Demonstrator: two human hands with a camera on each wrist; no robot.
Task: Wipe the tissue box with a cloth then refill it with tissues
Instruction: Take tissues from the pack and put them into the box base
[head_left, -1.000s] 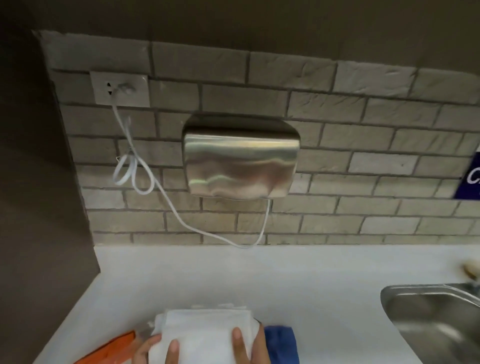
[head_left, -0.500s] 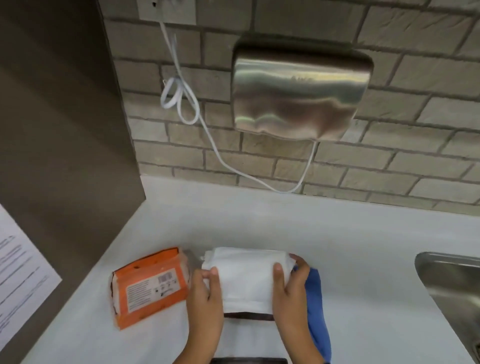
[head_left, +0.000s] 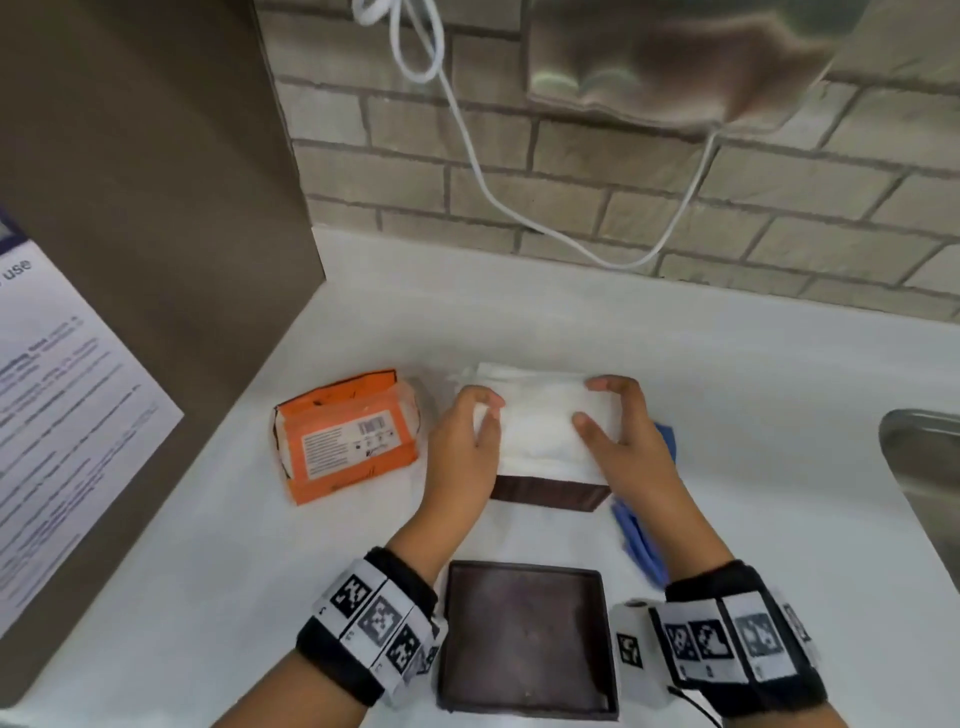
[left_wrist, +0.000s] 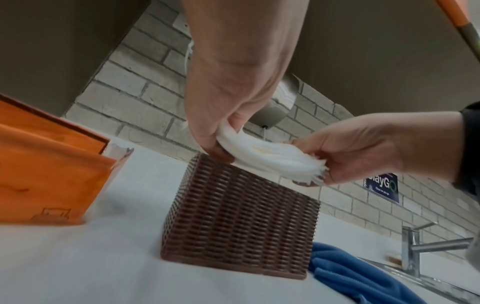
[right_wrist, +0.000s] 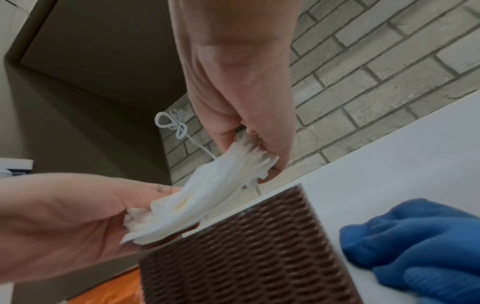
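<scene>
Nearest the person, the dark brown lid (head_left: 527, 636) lies flat on the white counter (head_left: 727, 374), just in front of the tissue box (head_left: 550, 492), so the box stands open on top.

And the stack is lower than it was a second ago! Back then both hands held the white tissues (head_left: 540, 421) up at the bottom edge of the head view; now the wad sits right over the mouth of the woven brown box. Judging from that, the wiping is over and the refill is at the point of loading.

Left hand (head_left: 465, 452): thumb and fingers curled, pinching the left end of the stack. Right hand (head_left: 623, 441): same story on the right end, fingers curled over the top, thumb beneath. In the wrist views the wad sags between the two grips, its underside about at the box rim; whether it touches, I cannot tell.

Just right of the box lies the blue cloth (head_left: 641, 540), crumpled and let go. Left of the box, the orange tissue pack (head_left: 345, 436), torn open. Behind the box, the brick wall (head_left: 675, 202) and the white cable (head_left: 467, 150).
</scene>
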